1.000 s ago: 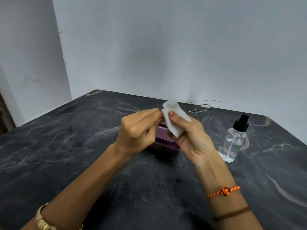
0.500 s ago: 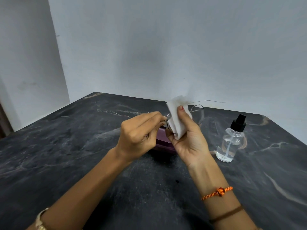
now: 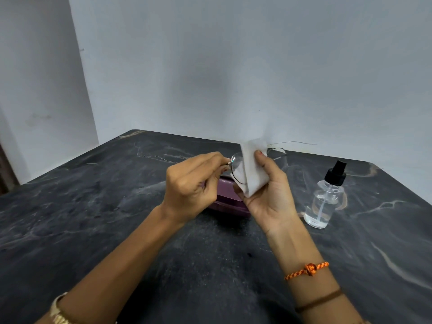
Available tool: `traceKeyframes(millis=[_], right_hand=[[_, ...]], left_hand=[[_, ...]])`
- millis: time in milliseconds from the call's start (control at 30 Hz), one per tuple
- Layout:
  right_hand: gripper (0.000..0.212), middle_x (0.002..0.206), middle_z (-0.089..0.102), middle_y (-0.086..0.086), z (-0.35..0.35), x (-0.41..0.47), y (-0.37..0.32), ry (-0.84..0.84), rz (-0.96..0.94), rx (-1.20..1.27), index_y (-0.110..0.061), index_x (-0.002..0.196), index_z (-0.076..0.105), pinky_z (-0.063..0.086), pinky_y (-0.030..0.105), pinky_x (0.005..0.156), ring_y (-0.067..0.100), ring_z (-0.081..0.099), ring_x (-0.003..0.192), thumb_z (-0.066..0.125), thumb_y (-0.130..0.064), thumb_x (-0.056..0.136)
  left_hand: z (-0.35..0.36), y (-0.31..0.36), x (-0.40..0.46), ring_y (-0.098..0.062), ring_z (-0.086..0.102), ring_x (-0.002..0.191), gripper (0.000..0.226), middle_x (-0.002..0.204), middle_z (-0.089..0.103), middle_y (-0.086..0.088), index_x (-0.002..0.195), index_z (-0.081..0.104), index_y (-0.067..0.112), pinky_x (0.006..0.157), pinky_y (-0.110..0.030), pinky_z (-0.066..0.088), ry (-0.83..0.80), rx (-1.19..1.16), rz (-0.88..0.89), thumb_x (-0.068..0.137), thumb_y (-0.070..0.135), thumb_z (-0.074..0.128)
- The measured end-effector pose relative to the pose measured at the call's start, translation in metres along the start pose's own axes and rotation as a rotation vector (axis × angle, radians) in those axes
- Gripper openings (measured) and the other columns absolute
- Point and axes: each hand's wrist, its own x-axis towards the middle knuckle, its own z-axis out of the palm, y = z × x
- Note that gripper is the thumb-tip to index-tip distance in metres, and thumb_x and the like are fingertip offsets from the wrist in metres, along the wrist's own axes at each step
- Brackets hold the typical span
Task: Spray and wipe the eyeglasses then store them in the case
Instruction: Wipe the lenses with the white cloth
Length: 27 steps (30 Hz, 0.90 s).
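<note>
- Two hands up: left hand (image 3: pixel 191 183) pinching glasses (image 3: pixel 236 168) at hinge corner, right hand (image 3: pixel 268 190) clamping cloth (image 3: pixel 253 164) over lens.
- Light, thin wire (bends easily); best held by rim.

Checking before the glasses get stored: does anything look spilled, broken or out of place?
Nothing stands out. The spray bottle stands upright, and the eyeglasses look intact, pinched by the left hand and wiped with the cloth.

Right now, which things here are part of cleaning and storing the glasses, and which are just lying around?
Part of the job:
eyeglasses, held by the left hand
white cloth, in the right hand
spray bottle
purple case

Just there:
dark table
</note>
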Motion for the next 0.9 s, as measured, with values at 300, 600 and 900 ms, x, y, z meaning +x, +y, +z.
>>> traceKeyframes(millis=[300, 600, 900], right_hand=[[0.021, 0.06, 0.07, 0.0, -0.0046, 0.001, 0.0035, -0.085, -0.018, -0.135, -0.008, 0.077, 0.066, 0.051, 0.015, 0.046, 0.007, 0.065, 0.053, 0.067, -0.014, 0.058], [0.016, 0.059, 0.07, -0.001, -0.0009, -0.0035, -0.0048, -0.137, -0.051, -0.208, -0.01, 0.056, 0.073, 0.052, 0.018, 0.048, 0.006, 0.067, 0.057, 0.061, -0.011, 0.067], [0.014, 0.052, 0.065, 0.0, 0.0005, -0.0015, 0.0021, 0.008, -0.057, -0.04, -0.009, 0.076, 0.061, 0.048, 0.016, 0.043, 0.008, 0.061, 0.045, 0.067, -0.018, 0.067]], left_hand=[[0.0008, 0.0044, -0.0011, -0.019, 0.068, 0.061, 0.008, 0.069, 0.072, -0.012, 0.069, 0.071, -0.008, 0.056, -0.025, 0.053, -0.039, -0.007, 0.013, 0.069, -0.015, 0.068], [-0.0033, 0.0019, 0.0044, -0.02, 0.065, 0.057, 0.007, 0.065, 0.069, -0.012, 0.069, 0.07, -0.009, 0.055, -0.023, 0.05, 0.031, 0.028, -0.012, 0.068, -0.016, 0.068], [0.0025, 0.0064, -0.0009, -0.017, 0.066, 0.065, 0.006, 0.068, 0.071, -0.014, 0.071, 0.07, -0.009, 0.067, -0.017, 0.052, 0.024, 0.012, 0.05, 0.074, -0.006, 0.066]])
